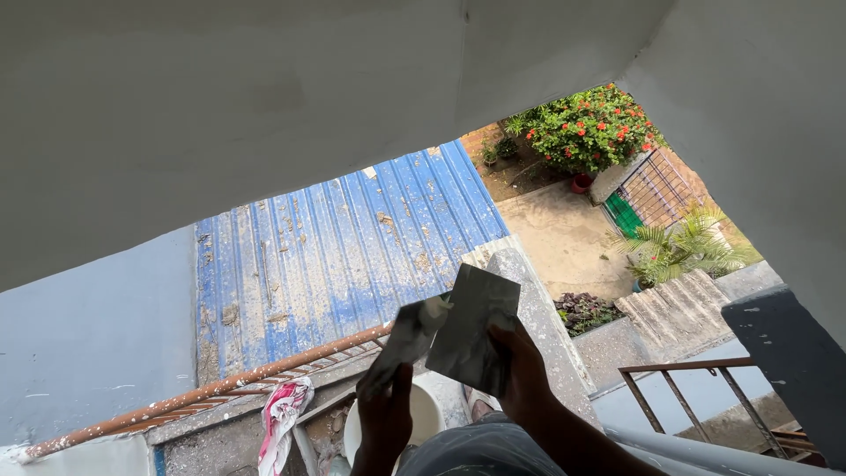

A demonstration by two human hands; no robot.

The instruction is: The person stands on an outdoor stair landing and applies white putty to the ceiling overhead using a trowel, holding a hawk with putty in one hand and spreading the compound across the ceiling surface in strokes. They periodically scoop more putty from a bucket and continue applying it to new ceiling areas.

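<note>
My left hand (386,421) grips a narrow flat metal blade (407,339) smeared with grey-white paste. My right hand (522,375) holds a wider flat metal blade (474,326), also coated with paste. The two blades meet edge to edge in front of me, above a white bucket (425,414) that is partly hidden by my hands. A smooth white plastered wall (229,115) fills the upper part of the view, just above the blades.
Below lie a blue corrugated roof (335,251), a rusty pipe rail (203,392) with a red-and-white cloth (280,414) draped on it, and a concrete ledge (538,308). A metal railing (679,388), a yard and a flowering bush (590,128) are at the right.
</note>
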